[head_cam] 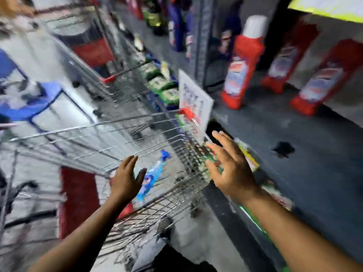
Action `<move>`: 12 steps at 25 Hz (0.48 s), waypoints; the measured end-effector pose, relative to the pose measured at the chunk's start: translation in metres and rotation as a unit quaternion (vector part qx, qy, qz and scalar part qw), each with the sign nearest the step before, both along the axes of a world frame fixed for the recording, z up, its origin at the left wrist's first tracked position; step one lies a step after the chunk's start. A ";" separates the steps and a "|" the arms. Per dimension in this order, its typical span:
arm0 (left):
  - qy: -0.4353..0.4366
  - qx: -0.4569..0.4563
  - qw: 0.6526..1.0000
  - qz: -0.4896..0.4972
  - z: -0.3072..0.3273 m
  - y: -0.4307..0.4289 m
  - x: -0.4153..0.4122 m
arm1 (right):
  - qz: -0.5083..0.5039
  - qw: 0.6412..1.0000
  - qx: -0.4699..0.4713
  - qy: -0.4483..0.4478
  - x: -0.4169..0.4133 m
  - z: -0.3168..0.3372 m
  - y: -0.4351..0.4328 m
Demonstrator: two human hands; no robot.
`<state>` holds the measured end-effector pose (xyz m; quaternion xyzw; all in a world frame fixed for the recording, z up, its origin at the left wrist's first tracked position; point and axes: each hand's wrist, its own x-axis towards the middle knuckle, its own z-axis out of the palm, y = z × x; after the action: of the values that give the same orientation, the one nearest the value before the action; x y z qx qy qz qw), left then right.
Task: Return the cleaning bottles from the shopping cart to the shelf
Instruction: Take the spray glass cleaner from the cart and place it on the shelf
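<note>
The picture is blurred by motion. A wire shopping cart (137, 134) stands left of a dark shelf (294, 134). A blue bottle (153, 175) lies inside the cart near its right side. Three red cleaning bottles stand on the shelf: one with a white cap (242, 69) and two further right (280, 67) (322, 83). My left hand (125, 179) hovers over the cart just left of the blue bottle, fingers apart and empty. My right hand (229, 165) is spread open above the cart's right rim, at the shelf edge, holding nothing.
A white price sign (194, 103) sticks out from the shelf edge above the cart corner. A second cart (110, 75) stands further along the aisle. Green packets (165, 87) fill a lower shelf. Something blue and white (39, 103) sits on the left.
</note>
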<state>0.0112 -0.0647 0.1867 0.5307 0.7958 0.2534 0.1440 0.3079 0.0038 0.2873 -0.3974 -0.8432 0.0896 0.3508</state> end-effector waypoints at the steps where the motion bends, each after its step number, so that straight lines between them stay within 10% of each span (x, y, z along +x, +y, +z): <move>1: 0.005 -0.030 1.000 0.007 -0.012 0.005 -0.024 | 0.023 0.999 -0.032 -0.022 -0.029 -0.012 0.018; 12: -0.111 -0.329 0.936 0.055 -0.165 0.027 -0.104 | -0.082 0.839 -0.493 -0.214 -0.246 -0.225 0.130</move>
<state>-0.0929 -0.0381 0.0212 0.3773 0.8418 0.0423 0.3837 0.0618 0.1340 0.0628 -0.5951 -0.7060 0.3767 -0.0742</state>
